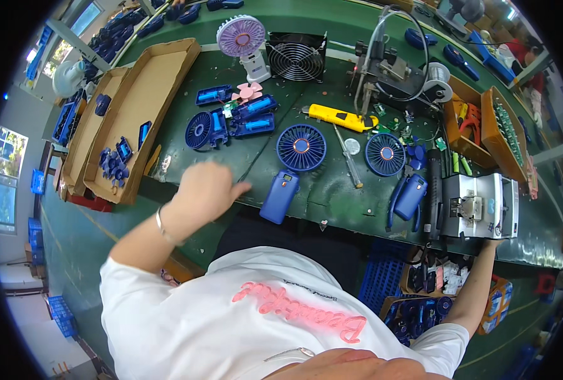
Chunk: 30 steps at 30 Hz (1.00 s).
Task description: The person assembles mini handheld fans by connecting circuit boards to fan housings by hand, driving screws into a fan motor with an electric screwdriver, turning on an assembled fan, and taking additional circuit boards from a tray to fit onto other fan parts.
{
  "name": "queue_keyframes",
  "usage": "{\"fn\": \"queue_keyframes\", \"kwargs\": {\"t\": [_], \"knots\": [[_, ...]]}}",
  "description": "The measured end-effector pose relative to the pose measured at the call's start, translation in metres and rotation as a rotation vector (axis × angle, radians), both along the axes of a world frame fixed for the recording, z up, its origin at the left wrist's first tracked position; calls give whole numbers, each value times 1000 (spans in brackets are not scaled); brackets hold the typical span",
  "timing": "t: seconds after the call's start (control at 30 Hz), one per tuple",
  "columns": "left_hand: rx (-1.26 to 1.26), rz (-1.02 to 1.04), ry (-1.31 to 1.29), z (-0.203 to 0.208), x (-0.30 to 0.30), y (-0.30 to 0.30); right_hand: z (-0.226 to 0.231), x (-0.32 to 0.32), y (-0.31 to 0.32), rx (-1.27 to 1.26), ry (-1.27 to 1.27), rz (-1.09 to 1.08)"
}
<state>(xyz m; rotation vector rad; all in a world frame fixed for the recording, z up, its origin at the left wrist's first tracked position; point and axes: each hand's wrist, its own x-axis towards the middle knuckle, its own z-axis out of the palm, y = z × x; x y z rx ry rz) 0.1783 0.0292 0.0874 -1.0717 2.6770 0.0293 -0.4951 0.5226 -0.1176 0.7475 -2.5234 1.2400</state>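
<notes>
My left hand (206,187) hovers over the table's front edge, its thumb stretched out and its other fingers curled under, out of sight. Whatever it may hold is hidden. To its right lies a blue handheld fan, with a round grille head (301,147) and a handle (279,197) bearing a small display. My right hand (495,242) is at the near edge of a silver metal box-shaped device (474,206), which hides its fingers. Left of that device lies another blue fan, its round grille (385,154) above a blue handle piece (411,197).
Opened blue fan housings (254,114), a yellow utility knife (339,118) and a screwdriver (350,161) lie on the green table. Behind them stand a white fan (241,38), a black exhaust fan (297,57) and a soldering stand (392,73). Cardboard trays (143,107) line the left; a pliers box (462,130) is right.
</notes>
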Motion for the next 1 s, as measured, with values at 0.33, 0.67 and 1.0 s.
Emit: {"fn": "queue_keyframes", "kwargs": {"t": [0.33,0.67,1.0], "knots": [[310,270,749,-131,64,31,-1,7,3,85,-57,-87],[89,147,620,-39,53,37,38,63,-47,264,-232,-334],[103,-30,626,-66,-35,-4,70,102,-66,238,-22,-292]]}}
